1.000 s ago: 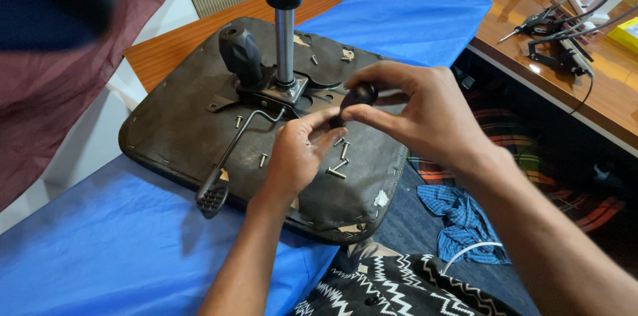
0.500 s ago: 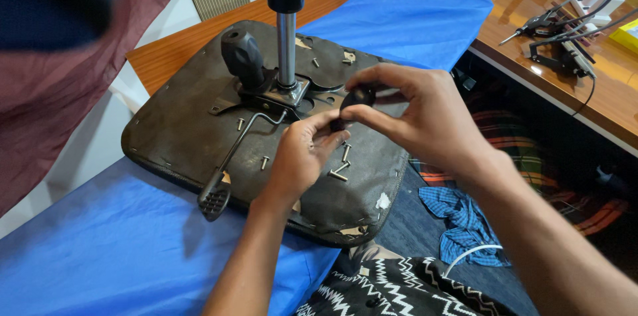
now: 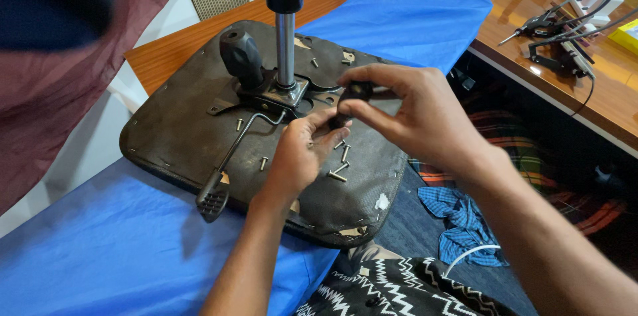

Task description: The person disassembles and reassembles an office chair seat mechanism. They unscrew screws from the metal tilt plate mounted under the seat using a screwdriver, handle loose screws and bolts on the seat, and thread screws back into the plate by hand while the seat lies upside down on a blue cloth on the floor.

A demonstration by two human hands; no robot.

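Since the earlier views little has shifted: both hands stay over the middle of the upturned chair seat (image 3: 199,123), and the small black knob has edged slightly left and lower in the frame along with them; the camera has drifted a touch as well; judged from that, the fitting work at the seat's mechanism is ongoing rather than finished.

The right hand (image 3: 412,116), right of centre, pinches the black knob (image 3: 359,90) between thumb and fingers; the left hand (image 3: 302,153), just below it, curls its fingertips up against a small dark part under the knob, but whether it truly grips it I cannot tell. The knob sits just right of the metal mounting plate (image 3: 282,93), from which the chrome gas column (image 3: 286,50) rises to the top of the frame; a black tension handle (image 3: 240,57) stands left of the column; a bent lever (image 3: 229,156) runs down to a paddle at the seat's lower left edge. Loose screws (image 3: 337,175) lie on the seat near the left hand.

Packages and labels: a yellow box (image 3: 628,37) shows at the right edge on the wooden desk (image 3: 505,43), too cropped to read; torn pale sticker remains (image 3: 347,57) cling to the seat near the top; a blue cloth (image 3: 100,249) covers the lower left.
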